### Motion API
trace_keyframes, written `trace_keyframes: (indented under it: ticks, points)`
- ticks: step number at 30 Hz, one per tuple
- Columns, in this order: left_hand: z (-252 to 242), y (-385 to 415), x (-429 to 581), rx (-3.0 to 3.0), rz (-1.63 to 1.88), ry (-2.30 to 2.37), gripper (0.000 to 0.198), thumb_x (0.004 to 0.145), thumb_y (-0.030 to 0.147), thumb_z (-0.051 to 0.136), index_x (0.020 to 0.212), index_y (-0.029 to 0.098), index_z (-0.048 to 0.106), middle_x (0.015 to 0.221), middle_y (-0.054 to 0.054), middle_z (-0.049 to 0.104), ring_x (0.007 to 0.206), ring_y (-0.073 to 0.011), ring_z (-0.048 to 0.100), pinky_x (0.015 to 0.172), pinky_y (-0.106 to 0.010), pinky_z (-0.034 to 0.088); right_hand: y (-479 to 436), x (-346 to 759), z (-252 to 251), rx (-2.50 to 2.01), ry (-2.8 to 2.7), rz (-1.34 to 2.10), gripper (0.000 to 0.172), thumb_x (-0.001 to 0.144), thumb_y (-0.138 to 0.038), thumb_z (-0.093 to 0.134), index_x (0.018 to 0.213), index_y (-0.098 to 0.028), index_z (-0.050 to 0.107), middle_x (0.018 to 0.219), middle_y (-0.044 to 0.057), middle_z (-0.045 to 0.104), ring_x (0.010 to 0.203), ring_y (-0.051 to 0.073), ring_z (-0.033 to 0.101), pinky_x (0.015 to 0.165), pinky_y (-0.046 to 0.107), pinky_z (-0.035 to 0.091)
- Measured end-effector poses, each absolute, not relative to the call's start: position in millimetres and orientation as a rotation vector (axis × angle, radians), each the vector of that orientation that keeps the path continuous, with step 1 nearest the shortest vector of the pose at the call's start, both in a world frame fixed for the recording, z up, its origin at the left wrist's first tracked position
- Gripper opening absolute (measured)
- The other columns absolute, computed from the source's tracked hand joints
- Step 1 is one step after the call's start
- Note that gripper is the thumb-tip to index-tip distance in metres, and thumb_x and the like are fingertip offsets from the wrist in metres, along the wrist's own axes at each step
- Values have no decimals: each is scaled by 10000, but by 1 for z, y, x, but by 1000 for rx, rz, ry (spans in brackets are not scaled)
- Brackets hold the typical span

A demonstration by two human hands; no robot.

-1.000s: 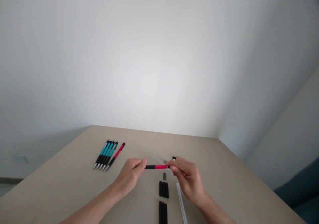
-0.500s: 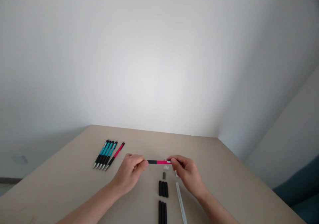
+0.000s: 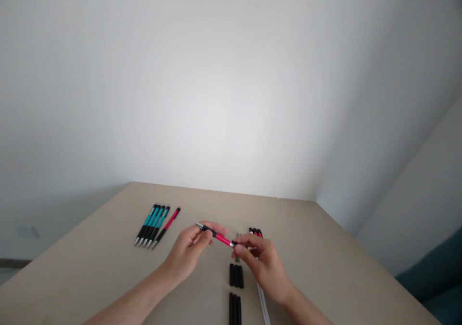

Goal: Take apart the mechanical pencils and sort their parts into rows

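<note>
You have tilted the slim, pink-and-black, silver-tipped pen (image 3: pixel 223 239), level earlier, above the beige table (image 3: pixel 306 253); your left hand (image 3: pixel 186 253) pinches its black grip, your right hand (image 3: pixel 262 262) its near right end.

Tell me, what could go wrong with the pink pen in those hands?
The pink-and-black pen might slip, since the left hand and right hand only pinch it. If it dropped, it could scatter the short black tubes nearby. The right hand might nudge the white rods it partly hides.
</note>
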State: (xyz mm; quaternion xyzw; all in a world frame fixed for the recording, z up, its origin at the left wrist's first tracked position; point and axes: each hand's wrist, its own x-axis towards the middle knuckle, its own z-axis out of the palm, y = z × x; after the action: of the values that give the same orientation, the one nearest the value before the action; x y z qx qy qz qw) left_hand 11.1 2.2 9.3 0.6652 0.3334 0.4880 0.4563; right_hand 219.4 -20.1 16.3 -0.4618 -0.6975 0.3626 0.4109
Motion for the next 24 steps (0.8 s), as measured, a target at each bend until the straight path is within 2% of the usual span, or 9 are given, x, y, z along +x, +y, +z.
trace_keyframes:
  ticks: [3, 6, 9, 12, 14, 18, 21, 24]
  points:
    - [10, -1, 9, 1789, 1366, 825, 335, 959, 407, 402, 979, 154, 621, 809, -68, 651, 744, -179, 585, 727, -291, 464, -23, 219, 18, -1182, -1879, 675, 218, 834, -358, 608, 987, -212, 660, 884, 50, 662, 754, 167, 548, 609, 250, 406]
    - [8, 1, 7, 2194, 1334, 827, 250, 958, 315, 445, 1011, 161, 635, 774, -56, 599, 741, -176, 541, 689, -279, 437, -24, 222, 20, -1174, -1932, 643, 248, 838, -372, 606, 1023, -208, 625, 831, 27, 637, 685, 141, 497, 576, 232, 375]
    - [8, 1, 8, 2529, 1113, 799, 213, 953, 255, 471, 1069, 184, 635, 784, -52, 579, 781, -185, 513, 707, -290, 420, -25, 220, 19, -1148, -2036, 699, 250, 863, -423, 565, 868, -181, 631, 674, -8, 580, 583, 112, 440, 531, 220, 326]
    - [11, -4, 12, 2671, 887, 805, 192, 952, 243, 472, 1055, 198, 629, 793, -44, 570, 799, -191, 504, 690, -285, 413, -25, 216, 18, -1145, -2113, 720, 394, 933, -419, 441, 665, -164, 577, 567, -19, 527, 531, 96, 437, 511, 218, 300]
    - [15, -8, 14, 2691, 776, 846, 167, 946, 193, 468, 1002, 196, 625, 801, -36, 558, 812, -190, 504, 689, -279, 412, -24, 214, 16, -1171, -2129, 732, 443, 968, -384, 364, 636, -165, 557, 535, -20, 522, 512, 92, 458, 514, 214, 310]
    - [17, -10, 14, 2558, 792, 915, 146, 892, 104, 524, 999, 184, 581, 909, -33, 587, 868, -172, 530, 742, -260, 425, -21, 214, 13, -1230, -2158, 600, 373, 958, -306, 387, 650, -174, 550, 562, -13, 549, 544, 106, 487, 540, 220, 319]
    - [14, -8, 14, 2511, 832, 958, 91, 901, 123, 519, 929, 180, 583, 860, -21, 609, 840, -169, 547, 728, -256, 424, -20, 216, 11, -1249, -2153, 478, 280, 923, -239, 441, 672, -181, 550, 634, 3, 582, 608, 126, 504, 572, 232, 325]
    - [11, -6, 14, 2543, 807, 961, 149, 930, 130, 462, 928, 188, 600, 820, -19, 627, 803, -171, 557, 703, -261, 424, -21, 217, 12, -1215, -2141, 445, 144, 882, -175, 487, 782, -189, 590, 730, 13, 612, 676, 139, 517, 616, 235, 342]
